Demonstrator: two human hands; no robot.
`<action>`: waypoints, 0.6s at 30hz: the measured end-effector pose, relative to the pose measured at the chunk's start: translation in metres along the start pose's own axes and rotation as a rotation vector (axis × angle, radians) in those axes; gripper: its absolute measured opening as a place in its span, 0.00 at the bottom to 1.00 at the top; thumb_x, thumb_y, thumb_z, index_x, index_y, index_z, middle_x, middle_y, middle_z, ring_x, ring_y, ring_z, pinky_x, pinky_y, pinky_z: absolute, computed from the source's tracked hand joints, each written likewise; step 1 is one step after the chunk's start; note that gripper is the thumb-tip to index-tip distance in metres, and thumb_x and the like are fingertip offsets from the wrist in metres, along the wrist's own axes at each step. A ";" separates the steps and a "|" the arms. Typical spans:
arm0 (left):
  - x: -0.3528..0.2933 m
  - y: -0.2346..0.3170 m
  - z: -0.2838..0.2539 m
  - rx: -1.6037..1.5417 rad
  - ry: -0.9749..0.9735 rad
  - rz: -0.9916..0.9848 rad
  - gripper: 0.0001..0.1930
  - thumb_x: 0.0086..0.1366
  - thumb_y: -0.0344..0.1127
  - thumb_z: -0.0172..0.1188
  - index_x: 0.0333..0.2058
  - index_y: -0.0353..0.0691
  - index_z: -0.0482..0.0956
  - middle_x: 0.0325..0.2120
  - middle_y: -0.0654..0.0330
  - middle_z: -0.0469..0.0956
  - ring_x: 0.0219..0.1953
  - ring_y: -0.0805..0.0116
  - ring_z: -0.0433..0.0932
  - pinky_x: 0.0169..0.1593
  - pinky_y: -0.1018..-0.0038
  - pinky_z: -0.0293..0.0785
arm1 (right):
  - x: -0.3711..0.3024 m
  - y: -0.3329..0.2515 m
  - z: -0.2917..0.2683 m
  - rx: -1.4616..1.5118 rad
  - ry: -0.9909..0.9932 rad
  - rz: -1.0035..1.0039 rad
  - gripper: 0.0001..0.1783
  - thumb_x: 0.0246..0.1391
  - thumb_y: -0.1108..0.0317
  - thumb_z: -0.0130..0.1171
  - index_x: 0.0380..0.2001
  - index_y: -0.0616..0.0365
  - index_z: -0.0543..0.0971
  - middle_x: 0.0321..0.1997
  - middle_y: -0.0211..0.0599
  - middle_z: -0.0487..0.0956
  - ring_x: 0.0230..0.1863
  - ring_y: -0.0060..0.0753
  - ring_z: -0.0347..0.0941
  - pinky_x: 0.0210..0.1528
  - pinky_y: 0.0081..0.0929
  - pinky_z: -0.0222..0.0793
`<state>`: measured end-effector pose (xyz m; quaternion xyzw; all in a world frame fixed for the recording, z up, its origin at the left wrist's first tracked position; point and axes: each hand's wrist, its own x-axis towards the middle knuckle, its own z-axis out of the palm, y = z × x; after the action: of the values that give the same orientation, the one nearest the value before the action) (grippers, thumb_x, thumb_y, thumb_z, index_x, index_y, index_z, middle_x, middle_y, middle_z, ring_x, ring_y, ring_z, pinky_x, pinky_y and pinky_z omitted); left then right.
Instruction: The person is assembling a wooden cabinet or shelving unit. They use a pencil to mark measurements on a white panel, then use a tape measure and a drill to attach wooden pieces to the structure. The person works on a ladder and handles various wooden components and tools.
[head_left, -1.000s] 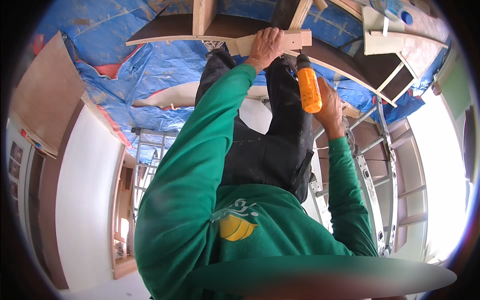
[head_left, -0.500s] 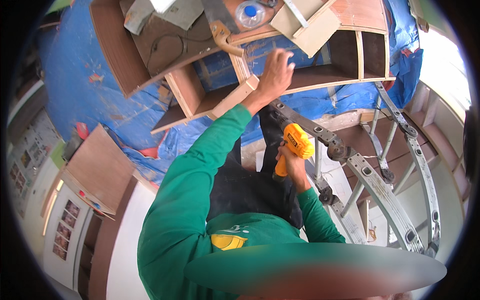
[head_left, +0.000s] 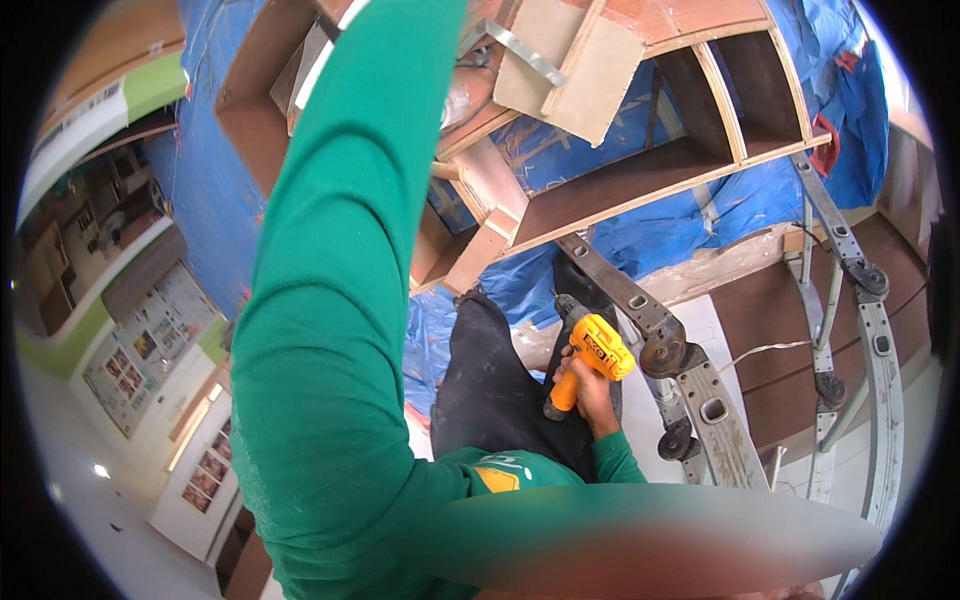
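My right hand [head_left: 592, 392] is closed around the grip of a yellow cordless drill [head_left: 592, 352], held low in front of my dark trousers [head_left: 500, 390] with its nose pointing up toward the wooden frame. My left arm, in a green sleeve [head_left: 330, 300], stretches up and runs out past the top edge, so the left hand itself is hidden. Beside the arm is a curved plywood frame [head_left: 640, 185] with open compartments, and a loose plywood panel [head_left: 575, 70] lies against it.
Blue plastic sheeting [head_left: 700, 225] covers the surface behind the wooden frame. An aluminium ladder [head_left: 700, 390] runs diagonally just right of the drill, with a second rail [head_left: 875, 330] further right. White floor and wall cabinets [head_left: 150, 350] lie at the left.
The view has swung. My left arm has reached higher, carrying the hand out of the picture. The drill has come down from the frame to waist height, still in my right hand.
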<state>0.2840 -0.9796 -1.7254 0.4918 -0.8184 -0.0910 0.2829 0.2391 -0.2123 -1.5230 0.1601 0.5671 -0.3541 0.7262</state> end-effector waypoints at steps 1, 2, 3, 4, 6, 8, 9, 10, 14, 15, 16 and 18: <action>0.007 -0.038 0.014 0.071 -0.061 -0.010 0.11 0.67 0.32 0.55 0.39 0.34 0.83 0.42 0.39 0.81 0.47 0.38 0.79 0.50 0.50 0.77 | -0.002 -0.006 -0.005 -0.008 -0.031 -0.007 0.16 0.60 0.73 0.58 0.52 0.62 0.74 0.36 0.35 0.78 0.33 0.33 0.79 0.38 0.34 0.78; 0.019 -0.036 0.037 0.101 -0.187 0.036 0.11 0.66 0.33 0.55 0.40 0.35 0.84 0.41 0.39 0.82 0.47 0.39 0.81 0.50 0.50 0.79 | 0.002 -0.001 0.001 0.013 -0.007 -0.023 0.16 0.60 0.74 0.58 0.51 0.62 0.75 0.36 0.35 0.78 0.33 0.31 0.79 0.39 0.33 0.78; 0.017 -0.068 0.039 0.195 -0.255 0.051 0.12 0.65 0.34 0.56 0.41 0.35 0.84 0.42 0.38 0.82 0.45 0.40 0.82 0.49 0.50 0.79 | 0.002 -0.006 -0.005 -0.020 -0.015 -0.010 0.15 0.59 0.74 0.59 0.50 0.62 0.76 0.36 0.34 0.78 0.33 0.30 0.79 0.39 0.32 0.77; 0.001 -0.074 0.047 0.092 -0.118 0.107 0.12 0.63 0.34 0.58 0.39 0.35 0.86 0.37 0.39 0.84 0.42 0.40 0.83 0.46 0.50 0.80 | 0.002 -0.007 -0.005 -0.038 0.007 0.002 0.14 0.59 0.75 0.59 0.49 0.61 0.76 0.35 0.34 0.78 0.33 0.29 0.79 0.40 0.30 0.76; 0.002 -0.089 0.039 0.307 -0.360 -0.093 0.12 0.61 0.36 0.62 0.34 0.33 0.88 0.31 0.41 0.86 0.37 0.39 0.86 0.42 0.51 0.82 | 0.001 -0.013 -0.009 -0.041 -0.036 0.022 0.15 0.60 0.72 0.60 0.50 0.62 0.77 0.37 0.34 0.80 0.34 0.29 0.80 0.41 0.31 0.76; 0.002 0.011 0.024 0.327 -0.510 -0.071 0.13 0.63 0.35 0.60 0.35 0.30 0.88 0.35 0.38 0.86 0.41 0.41 0.87 0.43 0.52 0.83 | 0.007 -0.005 0.011 -0.019 0.049 0.046 0.14 0.61 0.72 0.60 0.50 0.61 0.77 0.36 0.34 0.80 0.34 0.29 0.79 0.41 0.31 0.76; 0.000 0.019 -0.006 0.369 -0.516 -0.046 0.13 0.63 0.35 0.60 0.35 0.30 0.88 0.35 0.38 0.86 0.41 0.41 0.87 0.43 0.52 0.83 | 0.006 -0.004 0.007 -0.026 0.031 0.042 0.14 0.61 0.72 0.60 0.50 0.61 0.77 0.36 0.33 0.80 0.34 0.28 0.79 0.40 0.31 0.76; 0.003 0.013 -0.013 0.405 -0.517 0.001 0.13 0.63 0.35 0.60 0.35 0.31 0.88 0.35 0.38 0.86 0.41 0.41 0.87 0.43 0.52 0.83 | 0.006 -0.002 0.005 -0.030 0.016 0.037 0.14 0.61 0.72 0.59 0.50 0.61 0.77 0.36 0.33 0.79 0.34 0.28 0.79 0.40 0.31 0.76; 0.021 -0.031 -0.015 0.498 -0.514 0.105 0.13 0.62 0.35 0.60 0.35 0.32 0.88 0.34 0.39 0.86 0.40 0.42 0.87 0.42 0.52 0.83 | 0.004 -0.005 0.003 -0.134 -0.033 0.030 0.13 0.63 0.72 0.58 0.50 0.60 0.77 0.35 0.33 0.79 0.34 0.28 0.78 0.40 0.31 0.76; 0.018 -0.037 -0.007 0.514 -0.533 0.142 0.13 0.62 0.35 0.60 0.34 0.32 0.88 0.34 0.39 0.86 0.39 0.42 0.87 0.42 0.52 0.83 | 0.003 0.001 0.004 -0.116 -0.020 0.053 0.12 0.63 0.72 0.58 0.49 0.60 0.77 0.35 0.33 0.79 0.34 0.28 0.78 0.40 0.31 0.76; 0.013 -0.043 -0.001 0.530 -0.548 0.169 0.12 0.62 0.35 0.60 0.34 0.32 0.88 0.34 0.39 0.86 0.39 0.42 0.87 0.42 0.52 0.83 | 0.002 -0.004 0.007 -0.159 -0.047 0.056 0.12 0.62 0.72 0.59 0.49 0.60 0.77 0.34 0.32 0.80 0.33 0.28 0.79 0.40 0.31 0.76; 0.015 -0.045 0.008 0.561 -0.563 0.237 0.12 0.62 0.36 0.61 0.34 0.33 0.88 0.33 0.40 0.86 0.39 0.43 0.87 0.41 0.53 0.83 | 0.002 -0.008 0.015 -0.192 0.021 0.115 0.12 0.62 0.71 0.60 0.48 0.60 0.78 0.33 0.32 0.80 0.33 0.28 0.79 0.41 0.31 0.76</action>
<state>0.3079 -1.0157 -1.7454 0.4082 -0.9078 0.0381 -0.0885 0.2447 -0.2284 -1.5192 0.1259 0.5960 -0.2540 0.7513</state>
